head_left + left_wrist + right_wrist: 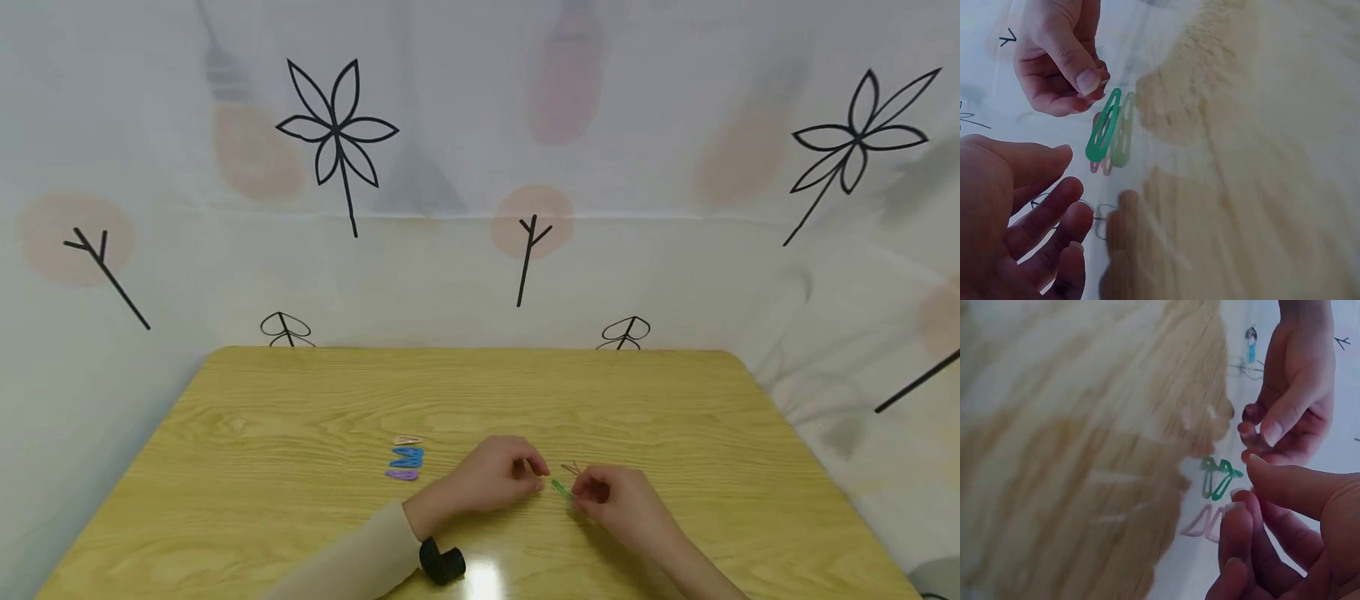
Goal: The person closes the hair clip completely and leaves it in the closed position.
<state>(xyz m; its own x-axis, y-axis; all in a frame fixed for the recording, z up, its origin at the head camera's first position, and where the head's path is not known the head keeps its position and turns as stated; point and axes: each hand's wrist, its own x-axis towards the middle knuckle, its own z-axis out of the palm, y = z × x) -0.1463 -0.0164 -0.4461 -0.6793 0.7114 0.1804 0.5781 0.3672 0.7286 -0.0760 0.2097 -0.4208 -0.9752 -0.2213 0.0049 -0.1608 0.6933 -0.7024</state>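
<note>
A green snap hair clip (561,489) lies between the two hands, its reflection beside it in the left wrist view. My left hand (498,473) is to its left, fingers loosely bent and apart, with nothing between them. On the other side my right hand (618,502) has its fingertips right at the narrow end of the green clip (1104,128). In the right wrist view a gap shows between the right thumb (1279,484) and forefinger, and the green clip (1224,480) appears just beyond them. Pinkish hair clips (572,468) lie just behind the right fingertips.
Left of the left hand, a column of hair clips lies on the wooden table (262,467): a tan one (408,440), two blue ones (407,457) and a purple one (402,475). A black wrist device (442,562) sits under the left sleeve. A patterned cloth (450,275) hangs behind.
</note>
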